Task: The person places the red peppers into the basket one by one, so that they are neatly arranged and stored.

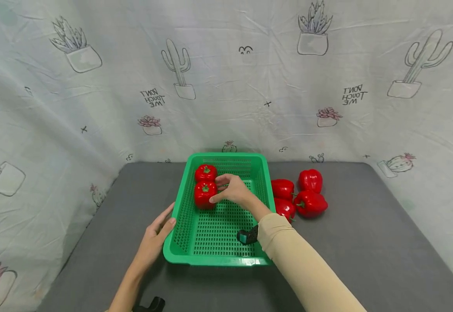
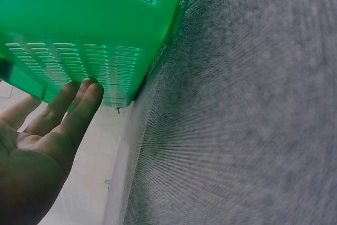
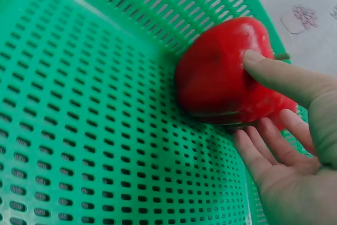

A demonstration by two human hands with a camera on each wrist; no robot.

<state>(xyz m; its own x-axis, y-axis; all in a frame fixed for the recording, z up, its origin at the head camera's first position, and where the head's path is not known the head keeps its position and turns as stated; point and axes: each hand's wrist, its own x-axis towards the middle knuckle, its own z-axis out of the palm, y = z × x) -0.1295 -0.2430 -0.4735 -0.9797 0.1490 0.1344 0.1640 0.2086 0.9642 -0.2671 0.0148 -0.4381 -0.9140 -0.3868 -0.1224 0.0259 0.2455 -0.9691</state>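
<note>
Carefully, I'd best leave the nearer bell pepper (image 1: 203,197) upright beside the farther pepper (image 1: 205,173) in the green basket (image 1: 222,260), easing away without tipping it, my right hand (image 1: 234,190) loosely spread, thumb touching it, my left hand (image 1: 154,238) straight-fingered at the basket's outer wall, neither gripping anything.

On the far cloth (image 1: 218,117), mirrored lettering (image 1: 153,98) reads "DON'T TOUCH ME", once left and once right.

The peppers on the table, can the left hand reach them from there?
Probably not easily: the basket and right arm lie between the left hand and those peppers.
</note>
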